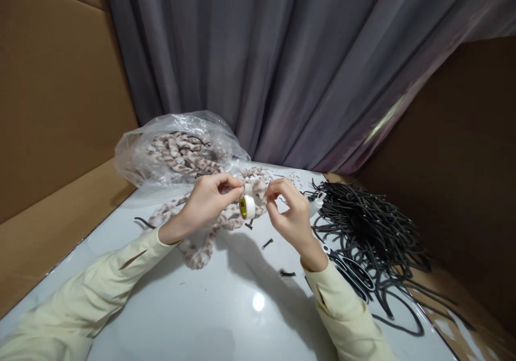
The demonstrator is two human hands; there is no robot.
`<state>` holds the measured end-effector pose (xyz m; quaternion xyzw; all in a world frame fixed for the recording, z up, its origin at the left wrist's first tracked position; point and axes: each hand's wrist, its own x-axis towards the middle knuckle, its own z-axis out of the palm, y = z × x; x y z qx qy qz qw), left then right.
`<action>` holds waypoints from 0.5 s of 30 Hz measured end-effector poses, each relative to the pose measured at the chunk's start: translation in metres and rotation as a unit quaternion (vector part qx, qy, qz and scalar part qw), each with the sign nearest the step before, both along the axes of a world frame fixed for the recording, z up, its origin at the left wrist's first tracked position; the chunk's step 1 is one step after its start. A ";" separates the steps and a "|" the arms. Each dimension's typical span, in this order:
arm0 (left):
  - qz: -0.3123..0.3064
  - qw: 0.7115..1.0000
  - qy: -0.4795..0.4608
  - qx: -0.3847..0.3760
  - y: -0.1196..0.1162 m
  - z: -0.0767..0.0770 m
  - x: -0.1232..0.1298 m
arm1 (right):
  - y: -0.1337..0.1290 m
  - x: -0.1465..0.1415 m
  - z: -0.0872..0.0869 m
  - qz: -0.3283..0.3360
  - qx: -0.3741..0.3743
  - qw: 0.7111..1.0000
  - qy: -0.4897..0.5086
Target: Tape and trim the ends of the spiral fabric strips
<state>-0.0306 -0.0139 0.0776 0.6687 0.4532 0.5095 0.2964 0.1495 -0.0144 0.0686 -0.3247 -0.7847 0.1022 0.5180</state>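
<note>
My left hand (pixel 210 204) is closed, thumb and forefinger pinched at the edge of a small roll of white tape (pixel 249 208). The roll has a yellow core and hangs just below those fingertips, over the table. My right hand (pixel 292 213) is to the right of the roll, its thumb and forefinger pressed together; whatever lies between them is too small to make out. Behind and under both hands, a fluffy white-and-brown cord (pixel 200 252) loops across the table.
A clear plastic bag (pixel 133 156) holding more fluffy cord stands at the back left. On the right are a heap of black cords (pixel 374 221), dark-handled scissors (pixel 355 275) and a small translucent bottle (pixel 317 204). Short black cord scraps (pixel 287 273) lie on the white table (pixel 209 318).
</note>
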 end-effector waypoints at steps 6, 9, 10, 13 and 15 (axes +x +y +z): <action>0.019 0.997 0.036 0.061 0.009 -0.011 -0.001 | 0.004 -0.015 -0.009 0.027 -0.346 0.905 0.247; 0.026 0.995 0.054 0.082 0.011 -0.013 -0.001 | 0.005 -0.018 -0.010 0.078 -0.448 0.835 0.311; 0.025 0.994 0.060 0.087 0.011 -0.013 -0.001 | 0.005 -0.018 -0.010 0.087 -0.467 0.820 0.320; 0.020 0.990 0.080 0.111 0.011 -0.014 -0.001 | 0.007 -0.017 -0.012 0.098 -0.497 0.801 0.319; 0.017 0.985 0.101 0.142 0.011 -0.015 0.000 | 0.008 -0.016 -0.014 0.101 -0.507 0.798 0.309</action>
